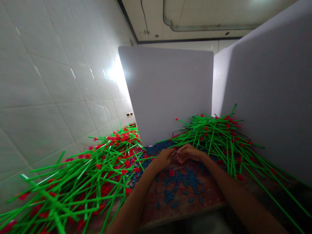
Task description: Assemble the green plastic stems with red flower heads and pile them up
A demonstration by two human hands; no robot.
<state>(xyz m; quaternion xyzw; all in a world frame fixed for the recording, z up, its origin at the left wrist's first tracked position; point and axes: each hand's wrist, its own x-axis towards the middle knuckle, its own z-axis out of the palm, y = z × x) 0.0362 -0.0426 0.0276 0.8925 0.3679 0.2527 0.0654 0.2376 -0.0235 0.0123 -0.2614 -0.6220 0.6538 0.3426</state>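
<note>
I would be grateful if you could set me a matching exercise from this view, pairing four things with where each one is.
Things:
1. Blue capsule-shaped pieces
2. White wall tiles
3. Green stems with red tips
4. Right hand

Places:
A. Rising behind the left-hand heap
B. Scattered on the reddish-brown table in front of the hands
C. Heaped on the table left of the hands
D. Beside the left hand, above the scattered pieces

Pairs: 1-B, 2-A, 3-C, 4-D

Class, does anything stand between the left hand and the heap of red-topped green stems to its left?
Yes, but low: blue capsule-like pieces lie scattered between the left hand and the heap of green stems.
</note>
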